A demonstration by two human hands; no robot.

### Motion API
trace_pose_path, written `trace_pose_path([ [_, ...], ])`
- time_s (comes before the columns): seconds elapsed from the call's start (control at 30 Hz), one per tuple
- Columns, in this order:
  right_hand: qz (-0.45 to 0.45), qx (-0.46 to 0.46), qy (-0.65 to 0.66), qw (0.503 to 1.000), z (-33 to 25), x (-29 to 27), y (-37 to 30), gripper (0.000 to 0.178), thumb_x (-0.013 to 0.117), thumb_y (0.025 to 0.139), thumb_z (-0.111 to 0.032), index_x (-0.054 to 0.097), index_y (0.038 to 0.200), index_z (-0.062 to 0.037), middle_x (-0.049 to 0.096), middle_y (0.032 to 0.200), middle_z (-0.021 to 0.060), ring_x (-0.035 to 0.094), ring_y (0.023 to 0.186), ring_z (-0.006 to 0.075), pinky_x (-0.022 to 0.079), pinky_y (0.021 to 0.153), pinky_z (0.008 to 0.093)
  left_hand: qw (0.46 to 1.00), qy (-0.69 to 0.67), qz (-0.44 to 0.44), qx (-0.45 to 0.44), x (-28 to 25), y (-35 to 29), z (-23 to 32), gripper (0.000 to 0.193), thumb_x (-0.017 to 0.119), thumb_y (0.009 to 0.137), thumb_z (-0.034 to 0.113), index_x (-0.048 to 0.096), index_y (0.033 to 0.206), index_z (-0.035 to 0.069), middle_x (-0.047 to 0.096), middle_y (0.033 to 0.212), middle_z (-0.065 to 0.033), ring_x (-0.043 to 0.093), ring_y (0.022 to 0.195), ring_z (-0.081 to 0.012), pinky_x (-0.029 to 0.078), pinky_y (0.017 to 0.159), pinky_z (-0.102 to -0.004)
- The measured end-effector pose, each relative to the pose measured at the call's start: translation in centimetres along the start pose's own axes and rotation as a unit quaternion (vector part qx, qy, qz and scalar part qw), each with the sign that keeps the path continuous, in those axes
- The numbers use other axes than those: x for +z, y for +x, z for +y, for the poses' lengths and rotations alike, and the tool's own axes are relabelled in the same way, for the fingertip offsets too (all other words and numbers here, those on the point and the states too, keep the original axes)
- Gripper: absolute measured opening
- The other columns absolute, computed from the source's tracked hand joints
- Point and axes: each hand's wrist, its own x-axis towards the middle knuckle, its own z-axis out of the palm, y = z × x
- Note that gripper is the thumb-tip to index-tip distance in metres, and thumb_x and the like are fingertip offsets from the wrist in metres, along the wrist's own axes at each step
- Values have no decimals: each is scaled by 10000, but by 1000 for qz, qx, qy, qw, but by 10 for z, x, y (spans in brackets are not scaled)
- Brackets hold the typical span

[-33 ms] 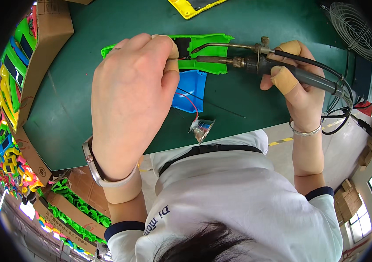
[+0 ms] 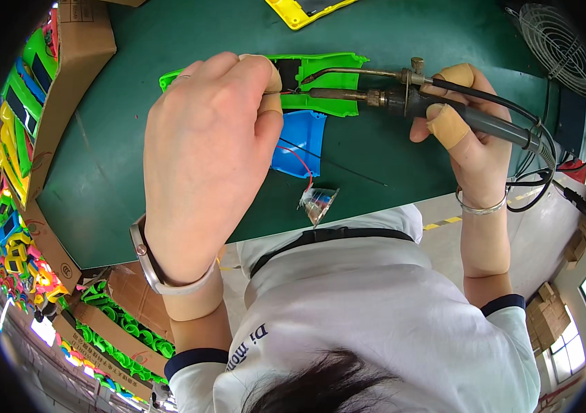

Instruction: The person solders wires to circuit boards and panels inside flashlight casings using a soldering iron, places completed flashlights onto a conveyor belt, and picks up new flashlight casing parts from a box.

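Note:
My right hand (image 2: 468, 131), with tape on thumb and finger, is closed around a soldering iron (image 2: 472, 120) with a thin curved metal feed tube clamped alongside. Its tip points left into an open green plastic housing (image 2: 331, 65) and meets a thin wire (image 2: 289, 92) there. The other end of that wire is pinched between the taped fingertips of my left hand (image 2: 207, 138), which covers the housing's left part. Below the housing lies a blue plastic shell (image 2: 303, 144). Red and black wires come from under my left hand; the red one runs to a small clear cone-shaped reflector (image 2: 320, 201) at the table edge.
The green table (image 2: 100, 227) holds a yellow plastic frame (image 2: 300, 17) at the far edge and a wire fan guard (image 2: 558, 45) at far right. Black cables (image 2: 541, 172) hang beside my right wrist. Cardboard boxes (image 2: 79, 89) of colourful plastic parts stand at left.

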Motion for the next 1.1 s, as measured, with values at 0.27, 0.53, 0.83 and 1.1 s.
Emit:
trace_pose_path([
  [0.27,22,-4,1,1000,2,3,-1,246,724,826,-98,694,985,87,669,861,65,671,751,124,510,712,227,1000,-3,2,-15,1,-1,0,78,668,827,46,657,904,36,668,853,-92,650,770,-286,500,680,-363],
  [0.53,24,-11,11,1000,3,0,-1,226,714,841,-86,693,989,83,674,829,64,691,755,133,518,727,235,1000,-15,3,-19,0,-2,-2,95,674,831,50,663,924,34,669,856,-91,648,761,-275,499,680,-344],
  [0.83,23,-4,17,1000,3,4,-2,246,718,836,-64,678,997,117,641,991,86,706,775,156,531,730,236,1000,-15,8,-12,1,-1,-1,86,674,832,51,664,917,37,671,852,-87,650,761,-275,500,678,-349],
  [1.1,35,2,-10,999,0,7,-4,217,708,852,-82,699,998,78,695,843,72,684,752,125,506,741,223,1000,3,-1,-5,0,0,0,76,676,829,51,663,902,35,673,854,-95,657,775,-288,505,673,-364],
])
